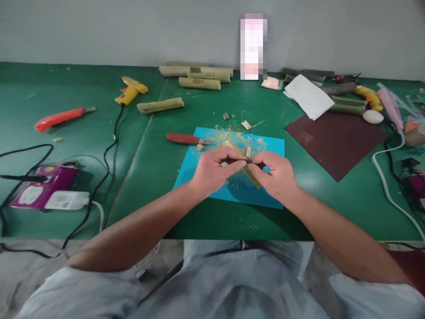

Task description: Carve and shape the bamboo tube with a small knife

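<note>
My left hand [215, 169] and my right hand [275, 172] meet over a blue sheet [191, 170]. Thumb and fingers of both pinch a small dark piece [248, 160], mostly covered by the fingertips. Beneath them a split bamboo length [254, 178] lies slantwise on the sheet, its middle hidden by my hands. A small pale bamboo chip [248, 151] is just beyond the fingertips. Left of the hands, a red-handled knife [186, 138] rests across the sheet's edge, beside another chip [199, 147]. Yellowish shavings [229, 138] are scattered over the sheet.
Several bamboo lengths [199, 83] lie along the wall. Leftward are a yellow glue gun [130, 91], an orange cutter [61, 119] and a purple power strip [53, 181] with trailing cables. At right, white paper [308, 95] overlaps a brown sheet [337, 141] near a white egg-shaped object [372, 116].
</note>
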A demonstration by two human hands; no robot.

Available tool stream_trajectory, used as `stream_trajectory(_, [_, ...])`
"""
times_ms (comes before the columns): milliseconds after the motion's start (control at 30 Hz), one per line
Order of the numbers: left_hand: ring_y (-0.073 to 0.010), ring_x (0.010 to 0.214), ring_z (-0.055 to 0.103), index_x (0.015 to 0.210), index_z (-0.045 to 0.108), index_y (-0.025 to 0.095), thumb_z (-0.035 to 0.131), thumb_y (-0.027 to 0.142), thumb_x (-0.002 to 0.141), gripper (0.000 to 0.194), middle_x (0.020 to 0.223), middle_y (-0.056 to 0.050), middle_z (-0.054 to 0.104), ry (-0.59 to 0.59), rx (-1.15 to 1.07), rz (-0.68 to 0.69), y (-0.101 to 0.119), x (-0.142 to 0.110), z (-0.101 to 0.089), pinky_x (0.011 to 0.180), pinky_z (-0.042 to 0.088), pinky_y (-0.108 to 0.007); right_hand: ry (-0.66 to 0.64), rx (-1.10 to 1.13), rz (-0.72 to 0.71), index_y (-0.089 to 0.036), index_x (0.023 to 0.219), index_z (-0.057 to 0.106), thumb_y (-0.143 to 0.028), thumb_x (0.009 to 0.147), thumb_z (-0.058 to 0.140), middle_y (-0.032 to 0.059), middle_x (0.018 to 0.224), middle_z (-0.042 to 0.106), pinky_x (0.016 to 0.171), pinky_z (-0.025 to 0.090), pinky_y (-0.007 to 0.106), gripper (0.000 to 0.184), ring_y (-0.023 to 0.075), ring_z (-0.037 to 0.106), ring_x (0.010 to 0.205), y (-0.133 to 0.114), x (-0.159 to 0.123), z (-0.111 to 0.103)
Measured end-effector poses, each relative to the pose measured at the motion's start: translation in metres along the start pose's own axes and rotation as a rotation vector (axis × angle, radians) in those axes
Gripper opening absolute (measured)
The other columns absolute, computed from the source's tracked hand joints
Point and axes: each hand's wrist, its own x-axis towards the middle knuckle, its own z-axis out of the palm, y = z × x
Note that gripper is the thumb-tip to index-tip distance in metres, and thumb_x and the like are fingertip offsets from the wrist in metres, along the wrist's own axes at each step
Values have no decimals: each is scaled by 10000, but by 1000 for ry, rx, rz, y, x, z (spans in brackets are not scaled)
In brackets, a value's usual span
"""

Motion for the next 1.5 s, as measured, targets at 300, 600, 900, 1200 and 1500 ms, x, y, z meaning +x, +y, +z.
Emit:
stream_trajectory(300, [-146,721,620,714,684,187,729,275,825,148,748,-24,686,-11,21,60,-2,-1,-1,688,510,-289,-23,25,-18,-232,748,614,-272,909,623,-17,699,611,615,432,286,165,133,558,658,-2,-1,-1])
stream_trajectory(600, [-140,718,614,696,660,202,715,238,844,161,731,-12,678,5,61,183,3,-3,3,694,501,-294,-71,16,-6,-230,731,606,-256,901,616,-13,698,614,668,438,296,172,140,565,681,-3,-3,4])
stream_trajectory(900, [-115,665,569,751,664,175,729,270,844,148,725,-2,644,13,4,114,-7,1,1,635,465,-262,58,148,208,-215,692,600,-320,848,635,-27,687,608,613,414,265,192,116,524,640,-9,2,-3])
stream_trajectory(1200, [-119,634,638,850,677,171,728,268,826,112,770,-7,686,-18,-113,30,0,-3,6,606,549,-261,7,202,275,-211,683,591,-344,830,637,-35,656,583,562,393,251,204,100,492,589,-11,2,-2])
stream_trajectory(1500, [-80,525,600,987,590,180,602,240,924,88,750,11,695,172,152,60,-26,19,-26,540,505,-213,-181,-480,192,-199,1086,658,-507,801,729,69,1036,695,695,435,308,425,192,636,836,-7,-2,-12])
